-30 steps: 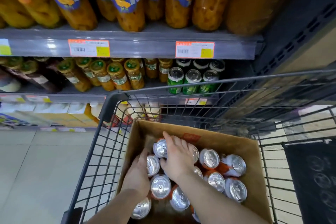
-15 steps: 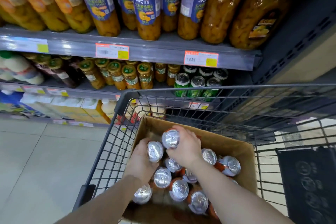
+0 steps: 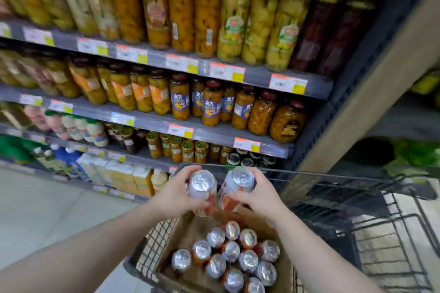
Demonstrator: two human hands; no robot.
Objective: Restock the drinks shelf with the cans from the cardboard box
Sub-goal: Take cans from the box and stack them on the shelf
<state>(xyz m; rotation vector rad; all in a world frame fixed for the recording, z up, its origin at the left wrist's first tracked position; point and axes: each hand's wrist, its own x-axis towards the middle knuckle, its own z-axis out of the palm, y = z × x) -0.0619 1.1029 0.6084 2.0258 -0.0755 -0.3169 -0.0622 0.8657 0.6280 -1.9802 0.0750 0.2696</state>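
Observation:
My left hand [image 3: 175, 194] grips an orange-and-silver can [image 3: 202, 185] and my right hand [image 3: 258, 194] grips a second can [image 3: 239, 185]. Both cans are held side by side above the far end of the cardboard box [image 3: 188, 233]. Several more cans [image 3: 232, 257] stand upright in the box, which sits in a wire trolley [image 3: 152, 247]. Beyond the hands, green cans [image 3: 234, 158] show on the low shelf behind the trolley's rim.
Shelves [image 3: 214, 137] of fruit jars and small green-lidded jars [image 3: 176, 148] fill the wall ahead. A beige pillar [image 3: 371, 83] stands to the right. Drink cartons [image 3: 123, 175] line the bottom shelf, with tiled floor [image 3: 47, 209] at left.
Both hands have lifted a can each out of the box and raised them toward the shelves. The view has tilted up, showing higher shelves.

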